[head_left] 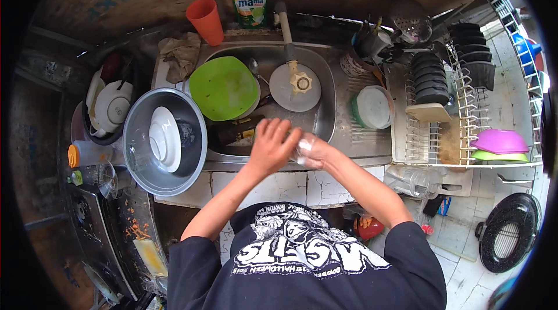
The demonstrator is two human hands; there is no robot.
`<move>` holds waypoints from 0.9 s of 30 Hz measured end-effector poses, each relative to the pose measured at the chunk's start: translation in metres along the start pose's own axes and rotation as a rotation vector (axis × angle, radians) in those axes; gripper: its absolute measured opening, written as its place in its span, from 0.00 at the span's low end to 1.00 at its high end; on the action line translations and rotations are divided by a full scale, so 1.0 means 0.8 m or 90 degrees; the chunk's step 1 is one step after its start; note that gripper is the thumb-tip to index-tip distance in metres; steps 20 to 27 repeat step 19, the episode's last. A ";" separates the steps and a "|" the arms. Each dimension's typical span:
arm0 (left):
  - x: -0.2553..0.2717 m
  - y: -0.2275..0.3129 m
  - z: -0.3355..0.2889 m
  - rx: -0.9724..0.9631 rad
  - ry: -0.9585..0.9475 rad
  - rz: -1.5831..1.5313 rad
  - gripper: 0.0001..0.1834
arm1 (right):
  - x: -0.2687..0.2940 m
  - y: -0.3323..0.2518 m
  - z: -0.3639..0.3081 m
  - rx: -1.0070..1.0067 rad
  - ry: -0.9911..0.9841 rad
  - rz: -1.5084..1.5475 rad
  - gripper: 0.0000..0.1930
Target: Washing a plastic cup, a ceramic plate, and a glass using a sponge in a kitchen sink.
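Observation:
Both my hands meet over the front rim of the steel sink point(332, 83). My left hand point(271, 146) has its fingers bent and closed against a clear, shiny glass-like object point(304, 146). My right hand point(317, 154) wraps round the same object from the right; its exact shape is mostly hidden. Behind my hands, a green square plate point(222, 89) lies on other dishes at the sink's left. A white round plate point(290, 101) rests under the tap point(301, 82). A dark item with a yellow label point(235, 134) sits near the front of the basin, partly covered.
A grey basin point(132, 159) with white dishes point(165, 138) stands left of the sink. Behind it are an orange cup point(206, 22) and a cloth point(179, 57). On the right are a white tub point(373, 108), a dish rack point(462, 153) with black bowls, and a glass jar point(415, 181).

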State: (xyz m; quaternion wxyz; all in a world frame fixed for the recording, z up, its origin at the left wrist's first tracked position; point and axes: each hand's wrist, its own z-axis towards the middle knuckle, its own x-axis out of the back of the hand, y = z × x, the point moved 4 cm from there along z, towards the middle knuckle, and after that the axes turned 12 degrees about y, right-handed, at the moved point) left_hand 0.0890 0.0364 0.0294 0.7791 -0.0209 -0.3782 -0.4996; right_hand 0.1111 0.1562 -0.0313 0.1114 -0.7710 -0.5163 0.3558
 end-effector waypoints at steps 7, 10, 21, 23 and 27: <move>0.008 0.005 0.002 -0.096 -0.041 -0.074 0.21 | -0.007 0.018 -0.009 0.744 -0.123 -1.139 0.25; 0.017 0.003 0.008 -0.123 -0.013 -0.034 0.20 | 0.005 0.017 0.002 0.748 -0.179 -1.013 0.20; 0.026 -0.043 0.001 -0.058 -0.083 -0.092 0.27 | -0.029 -0.019 -0.025 0.499 -0.201 -0.798 0.17; 0.026 -0.043 0.001 -0.058 -0.083 -0.092 0.27 | -0.029 -0.019 -0.025 0.499 -0.201 -0.798 0.17; 0.026 -0.043 0.001 -0.058 -0.083 -0.092 0.27 | -0.029 -0.019 -0.025 0.499 -0.201 -0.798 0.17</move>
